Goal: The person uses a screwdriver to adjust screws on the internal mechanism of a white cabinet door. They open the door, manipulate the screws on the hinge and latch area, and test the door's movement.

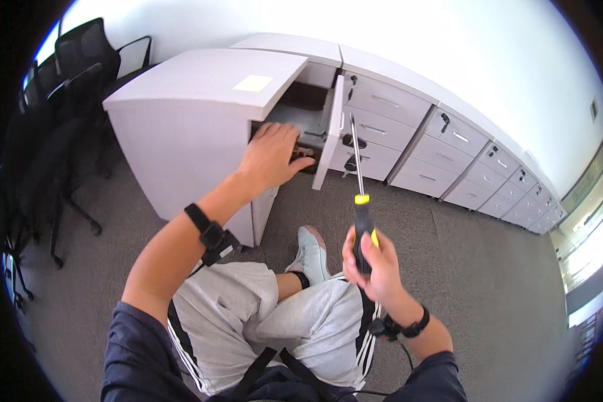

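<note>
Plainly, there is one sneaker [309,256] on the floor and one screwdriver [363,224] above the lap, shaft pointing up and away. Beyond stands one cabinet [181,147] with one drawer [327,149] pulled out and one pale paper [253,83] on its worktop [194,75]. Farther off are at least five drawer cabinets [398,127] and several black chairs [87,50], too overlapped to count. The right hand [375,264] is closed around the screwdriver's handle; the left hand [273,155], thumb spread wide, lies over the drawer's near side, fingertip contact unclear.
</note>
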Tool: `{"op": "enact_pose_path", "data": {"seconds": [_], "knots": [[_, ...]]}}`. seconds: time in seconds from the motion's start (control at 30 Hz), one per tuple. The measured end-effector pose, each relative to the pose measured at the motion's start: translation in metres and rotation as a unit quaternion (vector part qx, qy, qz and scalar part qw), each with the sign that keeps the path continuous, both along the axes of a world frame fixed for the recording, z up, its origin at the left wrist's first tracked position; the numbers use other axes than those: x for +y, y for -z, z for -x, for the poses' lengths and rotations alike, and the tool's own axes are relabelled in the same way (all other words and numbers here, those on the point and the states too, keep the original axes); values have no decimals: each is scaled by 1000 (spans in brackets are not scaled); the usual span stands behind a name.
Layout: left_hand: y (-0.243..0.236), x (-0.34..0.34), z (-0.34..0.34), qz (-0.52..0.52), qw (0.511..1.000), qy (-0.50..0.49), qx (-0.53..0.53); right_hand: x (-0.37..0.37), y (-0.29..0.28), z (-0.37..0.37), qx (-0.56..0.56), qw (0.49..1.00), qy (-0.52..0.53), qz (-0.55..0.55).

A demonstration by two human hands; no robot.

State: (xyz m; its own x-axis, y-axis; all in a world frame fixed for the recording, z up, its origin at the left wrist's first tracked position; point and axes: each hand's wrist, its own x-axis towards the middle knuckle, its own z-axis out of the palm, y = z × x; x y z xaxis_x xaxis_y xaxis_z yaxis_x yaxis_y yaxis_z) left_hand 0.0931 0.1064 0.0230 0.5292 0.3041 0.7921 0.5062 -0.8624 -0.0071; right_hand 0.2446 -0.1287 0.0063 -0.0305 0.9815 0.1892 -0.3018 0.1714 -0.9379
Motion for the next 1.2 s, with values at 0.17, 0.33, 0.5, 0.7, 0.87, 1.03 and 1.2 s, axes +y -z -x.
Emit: {"op": "enact_pose_path", "data": {"seconds": [0.17,0.33,0.5,0.7,0.87,1.03,1.2], "knots": [[-4,-11,-16,-6,998,-34,48,-44,48,-17,28,996,89,1],[-3,-32,-64,-15,999,11,32,-64,59,-25,28,995,85,48],[-9,-47,-79,-5,999,7,34,-77,49,-29,25,997,45,64],[-16,-74,-74,59,991,71,-99,-69,29,-20,16,993,-20,115],[-2,-124,-41,604,727,300,-128,-57,25,-15,16,995,-31,98],[8,-135,-58,768,479,393,-161,-51,40,-10,118,986,-18,117],[20,-132,-66,780,436,421,-154,-53,43,-9,94,988,8,119]]}}
